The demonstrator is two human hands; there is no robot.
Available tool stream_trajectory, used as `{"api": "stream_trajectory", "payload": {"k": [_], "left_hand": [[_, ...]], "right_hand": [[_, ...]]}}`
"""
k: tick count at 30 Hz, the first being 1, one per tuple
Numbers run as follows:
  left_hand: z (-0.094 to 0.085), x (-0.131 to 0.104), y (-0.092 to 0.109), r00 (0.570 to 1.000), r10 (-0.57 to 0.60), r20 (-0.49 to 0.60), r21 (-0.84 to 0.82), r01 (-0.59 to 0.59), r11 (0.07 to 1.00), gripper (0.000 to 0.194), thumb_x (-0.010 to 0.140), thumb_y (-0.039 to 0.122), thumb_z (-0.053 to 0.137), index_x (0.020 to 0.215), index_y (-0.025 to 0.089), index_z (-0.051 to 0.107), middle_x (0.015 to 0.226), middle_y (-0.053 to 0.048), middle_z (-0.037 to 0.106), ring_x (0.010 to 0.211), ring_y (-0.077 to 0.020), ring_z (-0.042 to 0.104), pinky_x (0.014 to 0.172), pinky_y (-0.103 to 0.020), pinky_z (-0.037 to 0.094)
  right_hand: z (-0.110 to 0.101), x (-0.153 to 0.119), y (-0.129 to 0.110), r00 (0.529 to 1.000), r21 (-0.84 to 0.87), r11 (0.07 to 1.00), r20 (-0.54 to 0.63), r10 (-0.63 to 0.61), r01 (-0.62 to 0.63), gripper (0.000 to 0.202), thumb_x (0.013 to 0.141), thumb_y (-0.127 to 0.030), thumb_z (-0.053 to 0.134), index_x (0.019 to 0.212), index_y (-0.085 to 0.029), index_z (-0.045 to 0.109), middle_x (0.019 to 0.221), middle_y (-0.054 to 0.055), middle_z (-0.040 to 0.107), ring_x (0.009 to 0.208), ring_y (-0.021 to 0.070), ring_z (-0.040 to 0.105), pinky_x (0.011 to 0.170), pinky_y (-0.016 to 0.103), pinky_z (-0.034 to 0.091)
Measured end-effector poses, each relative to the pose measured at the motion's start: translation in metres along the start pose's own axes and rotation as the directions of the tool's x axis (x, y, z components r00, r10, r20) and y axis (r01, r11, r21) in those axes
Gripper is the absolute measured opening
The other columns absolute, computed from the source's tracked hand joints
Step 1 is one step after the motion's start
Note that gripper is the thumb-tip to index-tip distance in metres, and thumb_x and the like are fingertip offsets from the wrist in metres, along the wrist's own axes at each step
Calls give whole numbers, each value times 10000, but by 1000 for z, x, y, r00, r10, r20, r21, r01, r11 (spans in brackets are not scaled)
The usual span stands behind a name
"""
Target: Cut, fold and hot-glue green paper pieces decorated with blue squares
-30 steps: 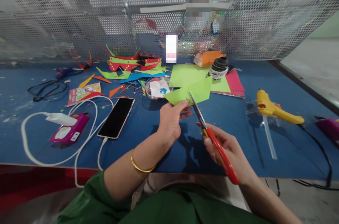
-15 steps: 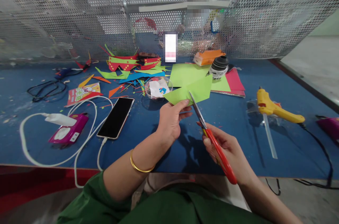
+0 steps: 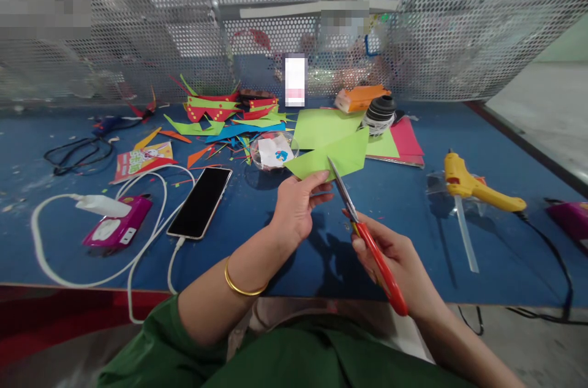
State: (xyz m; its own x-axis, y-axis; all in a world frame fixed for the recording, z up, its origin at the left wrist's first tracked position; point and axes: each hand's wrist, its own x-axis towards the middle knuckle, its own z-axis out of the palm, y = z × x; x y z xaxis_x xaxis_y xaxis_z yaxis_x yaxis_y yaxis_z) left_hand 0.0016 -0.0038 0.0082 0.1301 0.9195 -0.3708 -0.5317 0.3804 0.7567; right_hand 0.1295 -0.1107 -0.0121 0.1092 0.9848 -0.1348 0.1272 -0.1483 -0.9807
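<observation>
Between the thumb and fingers of my left hand (image 3: 298, 204) is a piece of light green paper (image 3: 333, 155), held above the table. My right hand (image 3: 386, 253) is closed around the red handles of a pair of scissors (image 3: 350, 201). Their blades look nearly together, and the tips lie at the lower edge of the paper, just right of my left thumb. Behind the paper stands a round clear dish (image 3: 261, 158) with a white slip and a small blue piece in it. Green sheets (image 3: 316, 125) lie flat beyond it.
A yellow glue gun (image 3: 478, 186) rests at the right with its cord trailing. At the left are a phone (image 3: 201, 201), a white cable and a purple power adapter (image 3: 119, 223). Red and green paper masks (image 3: 211, 109) and scraps lie near the mesh screen (image 3: 160, 39).
The view has shifted very slightly. Both hands, the green paper and the scissors hold almost the same position.
</observation>
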Motion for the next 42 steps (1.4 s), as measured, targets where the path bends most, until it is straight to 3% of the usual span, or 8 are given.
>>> {"api": "stream_trajectory", "payload": {"k": [4, 7, 12, 17, 24, 29, 34, 42], "left_hand": [[-4, 4, 7, 998, -42, 49, 24, 40, 999, 273, 614, 268, 839, 838, 146, 742, 828, -53, 736, 645, -162, 659, 565, -286, 527], [-8, 8, 15, 997, -9, 75, 64, 5, 998, 293, 678, 395, 803, 843, 161, 745, 895, -70, 740, 712, -168, 662, 561, -266, 492], [-13, 12, 21, 963, 25, 268, 371, -127, 920, 247, 640, 314, 845, 834, 179, 769, 836, -31, 730, 736, -132, 628, 688, -262, 473], [-12, 11, 19, 926, -32, 375, 444, -149, 884, 222, 570, 283, 870, 725, 176, 753, 749, -1, 711, 700, -120, 597, 740, -279, 455], [-11, 8, 20, 925, -62, 375, 507, -148, 849, 208, 592, 330, 855, 646, 179, 722, 632, 34, 645, 603, -100, 531, 643, -267, 405], [-10, 6, 18, 922, -75, 380, 484, -129, 866, 172, 641, 320, 831, 677, 181, 736, 656, 31, 666, 602, -93, 550, 668, -269, 444], [-9, 5, 18, 926, -88, 368, 482, -109, 869, 136, 656, 287, 826, 680, 179, 747, 651, 26, 680, 590, -94, 568, 684, -282, 479], [-9, 6, 16, 937, -96, 335, 496, -89, 864, 122, 645, 299, 819, 655, 194, 758, 638, -6, 699, 590, -135, 605, 666, -311, 509]], "right_hand": [[-14, -6, 0, 1000, -53, 999, -12, -8, 7, 702, 725, -615, 744, 1250, -152, 705, 627, -38, 483, 525, 100, 400, 479, 242, 423], [-34, -15, 0, 1000, -119, 993, 7, 21, -20, 672, 739, -598, 742, 1264, -180, 709, 663, -15, 547, 547, 111, 451, 499, 246, 454], [-62, -29, -4, 998, -195, 979, 36, 59, -51, 602, 717, -519, 781, 1234, -214, 735, 692, 12, 618, 592, 134, 525, 500, 235, 479], [-69, -33, -7, 996, -228, 971, 37, 84, -74, 598, 714, -469, 777, 1246, -203, 726, 672, 4, 622, 556, 121, 520, 487, 223, 486], [-72, -33, -3, 998, -314, 949, 42, 39, -24, 561, 714, -456, 779, 1214, -203, 744, 705, 11, 661, 621, 146, 596, 599, 249, 554], [-71, -36, 7, 1000, -240, 971, 5, -14, 14, 551, 709, -438, 813, 1218, -241, 740, 748, 19, 673, 646, 141, 615, 567, 213, 529], [-69, -39, 7, 999, -148, 988, 49, -24, 31, 555, 706, -388, 833, 1234, -255, 725, 778, 18, 684, 610, 126, 601, 531, 195, 508], [-69, -41, 7, 999, -202, 979, 48, -11, 20, 518, 755, -418, 794, 1234, -232, 730, 727, 10, 649, 610, 130, 571, 559, 226, 515]]}}
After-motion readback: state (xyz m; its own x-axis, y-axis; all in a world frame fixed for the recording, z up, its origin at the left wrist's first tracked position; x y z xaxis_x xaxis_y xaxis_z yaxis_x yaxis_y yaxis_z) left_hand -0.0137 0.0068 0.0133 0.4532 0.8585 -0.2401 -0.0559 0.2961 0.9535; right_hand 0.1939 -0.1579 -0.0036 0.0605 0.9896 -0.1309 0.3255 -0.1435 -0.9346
